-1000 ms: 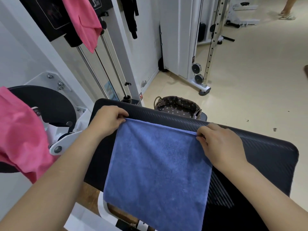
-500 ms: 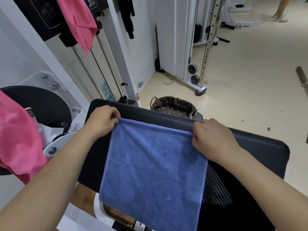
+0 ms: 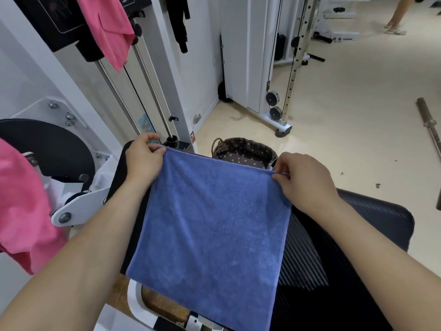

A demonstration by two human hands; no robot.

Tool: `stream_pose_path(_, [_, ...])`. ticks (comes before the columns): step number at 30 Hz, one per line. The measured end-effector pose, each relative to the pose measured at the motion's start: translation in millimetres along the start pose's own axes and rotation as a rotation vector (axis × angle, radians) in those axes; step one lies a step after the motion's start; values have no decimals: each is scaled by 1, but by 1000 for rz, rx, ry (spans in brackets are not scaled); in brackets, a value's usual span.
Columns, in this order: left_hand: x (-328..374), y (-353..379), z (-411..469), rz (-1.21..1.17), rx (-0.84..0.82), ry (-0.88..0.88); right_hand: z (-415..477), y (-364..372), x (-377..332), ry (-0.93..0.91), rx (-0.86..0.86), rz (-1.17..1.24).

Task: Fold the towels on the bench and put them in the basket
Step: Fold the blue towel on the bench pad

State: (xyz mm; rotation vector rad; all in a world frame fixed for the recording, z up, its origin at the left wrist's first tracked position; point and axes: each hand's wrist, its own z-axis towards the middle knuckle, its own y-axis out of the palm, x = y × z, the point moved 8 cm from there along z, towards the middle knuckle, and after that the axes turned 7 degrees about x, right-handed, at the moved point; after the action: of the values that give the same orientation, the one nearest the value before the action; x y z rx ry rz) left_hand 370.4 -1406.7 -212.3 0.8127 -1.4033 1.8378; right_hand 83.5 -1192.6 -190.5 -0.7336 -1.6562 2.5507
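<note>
A blue towel point(image 3: 210, 232) is stretched flat over the black padded bench point(image 3: 372, 225). My left hand point(image 3: 143, 161) pinches its far left corner. My right hand point(image 3: 303, 180) pinches its far right corner. The far edge is lifted and pulled taut between both hands, and the near edge hangs over the bench's front. A wicker basket point(image 3: 243, 150) with dark patterned lining stands on the floor just beyond the bench, partly hidden by the towel's far edge.
A pink towel point(image 3: 23, 211) hangs at the left on a machine pad, another pink towel point(image 3: 107, 27) is draped over the cable machine above. A barbell point(image 3: 429, 125) lies on the floor at right. A person's legs point(image 3: 398, 15) stand far back.
Both hands have raised the towel's far edge off the bench and moved it toward the basket, so it now covers part of the basket's near rim.
</note>
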Motion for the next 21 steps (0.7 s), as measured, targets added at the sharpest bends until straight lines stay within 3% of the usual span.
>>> stream_pose_path(3, [8, -1, -10, 55, 38, 70, -17, -4, -18, -186, 214, -189])
stream_pose_path(6, [13, -21, -25, 18, 96, 81, -38, -10, -38, -285, 257, -177])
stream_pose_path(12, [-47, -73, -127, 88, -2, 33, -146, 17, -94, -684, 1, -95])
stream_pose_path(16, [-136, -88, -185, 221, -56, -118, -203, 59, -104, -707, -158, -103])
stream_pose_path(21, [-180, -91, -208, 182, -87, -295, -233, 83, -103, -669, -206, -170])
